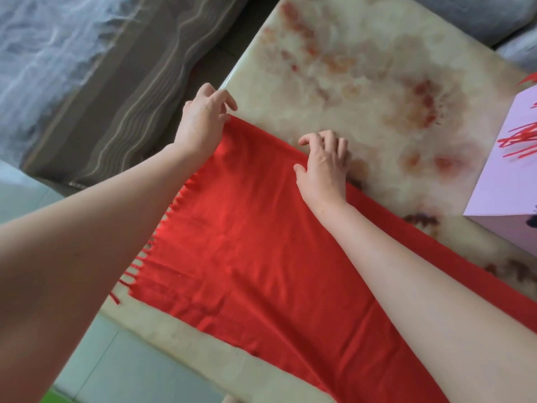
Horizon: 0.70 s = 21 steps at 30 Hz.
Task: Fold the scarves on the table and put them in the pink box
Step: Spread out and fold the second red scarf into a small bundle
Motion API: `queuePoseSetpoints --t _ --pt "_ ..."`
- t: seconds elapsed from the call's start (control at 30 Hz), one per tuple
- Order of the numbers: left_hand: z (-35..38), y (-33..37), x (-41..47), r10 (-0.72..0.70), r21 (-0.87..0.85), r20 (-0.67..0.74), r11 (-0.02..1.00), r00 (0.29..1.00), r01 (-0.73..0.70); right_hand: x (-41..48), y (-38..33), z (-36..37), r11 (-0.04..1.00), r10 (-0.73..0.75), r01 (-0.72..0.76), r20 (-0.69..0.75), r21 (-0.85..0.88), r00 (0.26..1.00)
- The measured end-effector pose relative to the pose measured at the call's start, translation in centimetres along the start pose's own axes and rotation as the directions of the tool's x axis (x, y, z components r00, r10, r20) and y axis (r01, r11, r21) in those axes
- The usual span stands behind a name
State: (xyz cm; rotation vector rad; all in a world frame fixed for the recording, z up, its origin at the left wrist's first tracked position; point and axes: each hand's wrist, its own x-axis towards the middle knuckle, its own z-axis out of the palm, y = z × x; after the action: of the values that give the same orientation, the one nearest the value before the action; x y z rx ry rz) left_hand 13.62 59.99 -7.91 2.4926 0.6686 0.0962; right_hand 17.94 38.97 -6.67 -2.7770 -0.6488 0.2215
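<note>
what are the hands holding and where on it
Both hold the red scarf along its far edge: left hand at the fringed corner, right hand further along.

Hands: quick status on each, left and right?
Left hand: pinching the far corner of the red scarf.
Right hand: fingers curled on the scarf's far edge; grip cannot be told.

No text, labels or numbers can be read anywhere.

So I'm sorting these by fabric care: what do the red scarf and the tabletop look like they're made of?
The red scarf looks like a soft, matte knit or fleece, perhaps acrylic or wool: no sheen, gentle creases, twisted tassels along its end. The tabletop looks like polished marble or a marble-look laminate: cream with rusty blotches and a slight gloss. Which one can't be told.
</note>
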Motion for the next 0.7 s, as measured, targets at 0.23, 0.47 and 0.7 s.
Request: queuePoseSetpoints --t 0.23,0.47,0.7 --pt "-0.1 0.5 -0.2 0.008 -0.080 -0.065 0.997 0.998 -0.013 1.0 1.0 0.3 0.988 0.090 -0.103 0.114 0.114 0.989" --pt "0.4 0.8 0.1 -0.030 -0.089 -0.187 0.996 0.982 0.014 3.2 1.0 -0.4 0.993 0.068 -0.068 0.008 0.095 0.998" --pt "1.1 1.3 -5.2 -0.009 -0.034 -0.203 0.999 0.979 0.002 -1.6 0.7 0.2 0.990 -0.077 0.080 -0.036 0.118 0.996"
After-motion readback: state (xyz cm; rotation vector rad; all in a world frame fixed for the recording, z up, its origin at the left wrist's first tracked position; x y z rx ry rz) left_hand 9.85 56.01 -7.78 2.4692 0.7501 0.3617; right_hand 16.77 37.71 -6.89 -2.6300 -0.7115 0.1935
